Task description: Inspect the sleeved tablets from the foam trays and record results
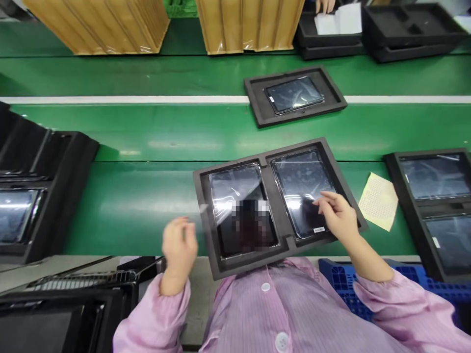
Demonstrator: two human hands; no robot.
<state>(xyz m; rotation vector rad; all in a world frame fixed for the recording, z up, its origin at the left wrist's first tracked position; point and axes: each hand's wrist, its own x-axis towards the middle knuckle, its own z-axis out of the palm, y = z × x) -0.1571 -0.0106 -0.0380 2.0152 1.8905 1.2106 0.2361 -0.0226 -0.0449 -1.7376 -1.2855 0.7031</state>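
A dark foam tray (274, 206) lies tilted at the front edge of the green bench, one tablet in each of its two compartments. Over the right tablet (303, 181) is my right hand (338, 215), its fingers drawn together in a pinch; anything between them is too small to make out. A small white label (319, 229) sits at that tablet's lower edge. My left hand (180, 247), somewhat blurred, hovers left of the tray with curled fingers, apart from the left tablet (243, 211). A blurred whitish patch shows near the tray's left rim.
Beyond is another foam tray (253, 105) holding a tablet (294, 94). A yellowish paper (379, 201) lies beside the right-hand tray (399, 181) of tablets. Stacked trays (69, 181) stand left. Tan divider stacks (250, 24) and another person's hand (325, 6) are at the back.
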